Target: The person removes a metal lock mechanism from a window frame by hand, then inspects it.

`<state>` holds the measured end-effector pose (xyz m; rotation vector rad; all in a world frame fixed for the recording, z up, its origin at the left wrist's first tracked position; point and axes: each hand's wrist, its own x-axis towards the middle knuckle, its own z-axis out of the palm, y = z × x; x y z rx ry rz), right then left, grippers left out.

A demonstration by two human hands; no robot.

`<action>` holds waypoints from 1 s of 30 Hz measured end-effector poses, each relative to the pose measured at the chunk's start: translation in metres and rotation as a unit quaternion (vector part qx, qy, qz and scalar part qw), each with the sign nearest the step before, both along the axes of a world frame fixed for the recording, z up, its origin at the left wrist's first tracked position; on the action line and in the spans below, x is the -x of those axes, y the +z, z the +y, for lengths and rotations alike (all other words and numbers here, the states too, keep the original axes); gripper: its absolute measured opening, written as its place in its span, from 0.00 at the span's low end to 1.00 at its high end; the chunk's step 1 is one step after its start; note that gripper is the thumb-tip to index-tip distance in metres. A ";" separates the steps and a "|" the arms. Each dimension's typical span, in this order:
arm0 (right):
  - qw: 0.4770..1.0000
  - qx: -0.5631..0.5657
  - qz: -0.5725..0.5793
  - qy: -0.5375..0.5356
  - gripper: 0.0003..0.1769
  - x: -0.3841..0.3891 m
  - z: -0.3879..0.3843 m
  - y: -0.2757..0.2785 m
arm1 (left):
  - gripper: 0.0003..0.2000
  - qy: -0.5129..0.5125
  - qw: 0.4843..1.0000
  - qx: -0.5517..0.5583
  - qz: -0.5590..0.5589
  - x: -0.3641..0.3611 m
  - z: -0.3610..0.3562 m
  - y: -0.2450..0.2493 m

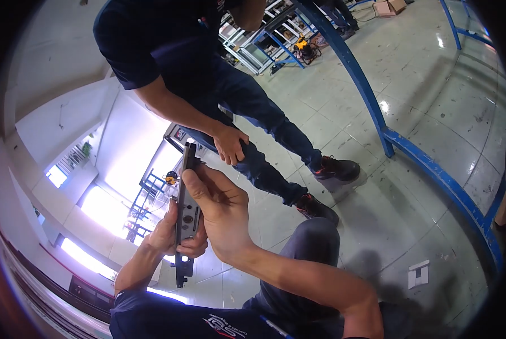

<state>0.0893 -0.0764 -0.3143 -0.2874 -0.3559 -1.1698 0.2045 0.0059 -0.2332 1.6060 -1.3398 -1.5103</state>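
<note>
A long, narrow grey metal fitting (188, 213) with round holes and a slot stands nearly upright in front of me, held in both hands. My left hand (164, 233) is wrapped round its lower half, with fingertips showing on the near face. My right hand (226, 212) grips the upper part, the thumb pressed along the face near the top end. The right hand's other fingers are partly hidden behind the palm. The fitting's exact kind is not clear from here.
A co-worker (185, 85) in dark clothes stands close in front, one hand (228, 144) by the thigh. A blue metal frame (385, 135) runs along the right. On the tiled floor lie a white piece (418, 275) and a cardboard box (389, 7). A yellow-black machine (304, 48) stands behind.
</note>
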 end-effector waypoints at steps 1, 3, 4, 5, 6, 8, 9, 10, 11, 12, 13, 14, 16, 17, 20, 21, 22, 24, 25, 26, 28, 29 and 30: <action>1.000 0.004 -0.001 0.004 0.18 0.002 0.001 0.002 | 0.41 0.000 1.000 0.010 -0.008 0.003 0.001 0.002; 1.000 0.014 -0.005 0.012 0.15 0.005 0.002 0.005 | 0.41 -0.005 1.000 0.017 0.003 0.009 0.002 0.006; 1.000 0.019 -0.008 0.015 0.16 0.005 0.002 0.006 | 0.41 -0.007 1.000 0.020 0.008 0.009 0.003 0.007; 1.000 0.023 -0.011 0.017 0.16 0.005 0.003 0.007 | 0.41 -0.009 1.000 0.024 0.013 0.010 0.004 0.007; 0.999 0.027 -0.014 0.018 0.16 0.005 0.002 0.008 | 0.41 -0.012 0.999 0.026 0.018 0.010 0.004 0.007; 0.999 0.039 -0.001 0.015 0.18 0.010 0.001 0.010 | 0.41 0.001 0.999 0.043 -0.019 0.015 0.005 0.009; 0.999 0.046 0.006 0.015 0.18 0.011 0.001 0.011 | 0.41 0.001 0.998 0.051 -0.022 0.015 0.006 0.009; 0.999 0.050 0.004 0.014 0.19 0.011 0.001 0.012 | 0.41 0.001 0.998 0.058 -0.024 0.016 0.006 0.008; 0.998 0.054 0.002 0.014 0.19 0.011 0.001 0.014 | 0.41 -0.006 0.998 0.063 -0.010 0.014 0.006 0.007; 0.998 0.057 0.000 0.015 0.19 0.011 0.001 0.016 | 0.41 -0.012 0.998 0.068 0.004 0.014 0.007 0.007; 0.998 0.063 -0.002 0.016 0.21 0.013 0.002 0.018 | 0.41 -0.011 0.997 0.077 -0.016 0.016 0.008 0.009; 0.997 0.069 -0.004 0.018 0.22 0.014 0.002 0.019 | 0.41 -0.011 0.996 0.086 -0.036 0.018 0.008 0.012; 0.997 0.075 -0.015 0.018 0.24 0.016 0.003 0.021 | 0.41 -0.003 0.994 0.092 -0.063 0.022 0.009 0.016; 0.997 0.077 -0.023 0.017 0.24 0.017 0.003 0.022 | 0.41 0.004 0.994 0.090 -0.070 0.023 0.009 0.018; 0.996 0.077 -0.039 0.010 0.25 0.018 0.004 0.025 | 0.41 0.011 0.990 0.100 -0.101 0.022 0.009 0.022; 0.996 0.076 -0.042 0.006 0.25 0.018 0.004 0.025 | 0.40 0.014 0.988 0.104 -0.110 0.023 0.008 0.023; 0.996 0.077 -0.040 0.001 0.25 0.019 0.004 0.025 | 0.40 0.018 0.987 0.108 -0.119 0.024 0.008 0.023; 0.996 0.079 -0.035 -0.006 0.25 0.019 0.004 0.025 | 0.39 0.029 0.986 0.109 -0.122 0.028 0.008 0.024; 0.996 0.081 -0.034 0.000 0.23 0.019 0.004 0.024 | 0.39 0.031 0.986 0.108 -0.120 0.028 0.008 0.024; 0.996 0.082 -0.032 0.008 0.21 0.020 0.004 0.023 | 0.39 0.028 0.988 0.102 -0.111 0.024 0.008 0.024; 0.996 0.082 -0.036 0.018 0.20 0.019 0.004 0.023 | 0.38 0.039 0.987 0.104 -0.120 0.025 0.008 0.024; 0.996 0.080 -0.043 0.021 0.20 0.019 0.004 0.023 | 0.39 0.052 0.983 0.112 -0.139 0.029 0.008 0.023; 0.995 0.078 -0.049 0.024 0.20 0.018 0.004 0.023 | 0.39 0.056 0.981 0.115 -0.147 0.029 0.008 0.022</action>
